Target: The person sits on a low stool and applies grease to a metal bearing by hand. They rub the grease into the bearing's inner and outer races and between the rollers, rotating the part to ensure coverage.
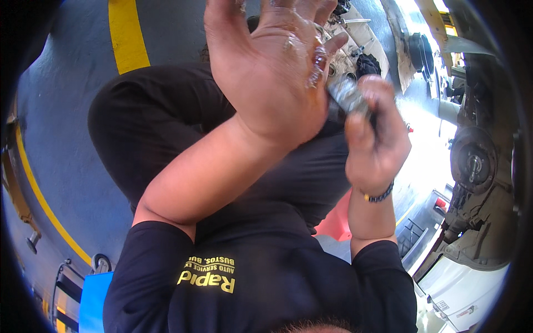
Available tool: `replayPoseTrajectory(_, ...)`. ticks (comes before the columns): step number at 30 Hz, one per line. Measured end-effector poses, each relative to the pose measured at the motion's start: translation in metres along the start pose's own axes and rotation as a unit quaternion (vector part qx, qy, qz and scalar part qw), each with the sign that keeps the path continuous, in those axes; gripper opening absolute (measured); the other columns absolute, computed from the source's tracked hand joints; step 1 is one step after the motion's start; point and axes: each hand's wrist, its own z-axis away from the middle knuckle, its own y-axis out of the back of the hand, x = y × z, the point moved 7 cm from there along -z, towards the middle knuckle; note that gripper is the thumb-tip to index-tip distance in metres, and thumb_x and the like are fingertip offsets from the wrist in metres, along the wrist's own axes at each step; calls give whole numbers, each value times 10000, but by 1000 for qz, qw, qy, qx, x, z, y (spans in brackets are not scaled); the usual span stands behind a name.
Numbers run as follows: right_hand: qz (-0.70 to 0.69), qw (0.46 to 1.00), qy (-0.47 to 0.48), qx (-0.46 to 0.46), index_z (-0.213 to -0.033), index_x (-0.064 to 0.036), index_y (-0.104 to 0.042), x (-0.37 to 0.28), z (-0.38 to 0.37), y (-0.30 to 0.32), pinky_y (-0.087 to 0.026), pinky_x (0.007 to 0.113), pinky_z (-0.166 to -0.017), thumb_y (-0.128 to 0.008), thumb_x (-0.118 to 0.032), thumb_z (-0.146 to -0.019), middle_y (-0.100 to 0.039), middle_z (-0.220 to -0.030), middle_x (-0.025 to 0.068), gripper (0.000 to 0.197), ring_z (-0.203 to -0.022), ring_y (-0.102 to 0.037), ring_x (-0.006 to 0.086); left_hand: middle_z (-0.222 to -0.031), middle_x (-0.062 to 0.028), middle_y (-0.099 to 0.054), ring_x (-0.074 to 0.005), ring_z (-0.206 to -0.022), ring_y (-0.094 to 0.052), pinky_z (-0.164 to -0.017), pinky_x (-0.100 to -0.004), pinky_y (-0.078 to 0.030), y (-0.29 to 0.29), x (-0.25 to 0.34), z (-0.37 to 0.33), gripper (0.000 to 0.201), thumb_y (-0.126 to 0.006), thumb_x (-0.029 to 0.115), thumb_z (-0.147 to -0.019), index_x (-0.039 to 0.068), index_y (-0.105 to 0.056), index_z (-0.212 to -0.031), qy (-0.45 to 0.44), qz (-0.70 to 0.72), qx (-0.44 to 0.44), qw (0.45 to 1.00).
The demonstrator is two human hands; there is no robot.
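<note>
My left hand is raised in the upper middle, palm showing and fingers spread, their tips cut off by the top edge. Amber-brown grease is smeared across the palm, thickest along the edge nearest my right hand. A short, round grey metal part, apparently a roller bearing, is blurred by motion and has a shiny, greasy surface. My right hand grips it between thumb and fingers, close beside the greased edge of the left palm. Whether the two touch cannot be made out.
Beyond my hands, a pale sheet on the floor bears tools, metal parts and a crumpled black item. A vehicle's wheel hub stands at the right, above a white panel. Something red sits beneath me; a blue object is lower left.
</note>
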Motion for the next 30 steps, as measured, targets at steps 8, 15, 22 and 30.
replayPoseTrajectory(8, -74, 990, -93, 71, -1135, 44, -586, 11, 7, 2, -465, 256, -777, -722, -200, -935, -600, -1053, 113, 344, -865, -557, 148, -1503, -159, -330, -321, -1418, -283, -1183, -533, -170, -21, 5, -6, 797, -246, 721, -945, 162, -405, -1491, 11, -47, -54, 997)
replayPoseTrajectory(15, -189, 951, -168, 180, -1214, 78, -597, 29, 25, -12, -469, 248, -749, -632, -272, -1006, -646, -1130, 148, 408, -857, -590, 136, -1404, -212, -354, -346, -1420, -268, -1194, -608, -168, 5, -3, -12, 656, -327, 634, -979, 66, -487, -1266, 14, 148, -42, 988)
replayPoseTrajectory(22, -238, 947, -156, 148, -1209, 70, -572, 6, 53, -46, -483, 287, -778, -584, -282, -1025, -626, -1132, 154, 398, -869, -587, 145, -1409, -210, -359, -303, -1388, -286, -1178, -634, -151, 2, 19, -9, 721, -370, 645, -962, 46, -406, -1362, -95, 100, 168, 976)
replayPoseTrajectory(30, -219, 919, -255, 207, -1127, 38, -639, 20, 34, -45, -404, 166, -738, -625, -161, -1011, -660, -916, 15, 231, -777, -555, 37, -1434, -144, -444, -272, -1342, -356, -1148, -591, -159, -6, 33, -2, 872, -312, 800, -891, 163, -425, -1475, -269, -25, -32, 962)
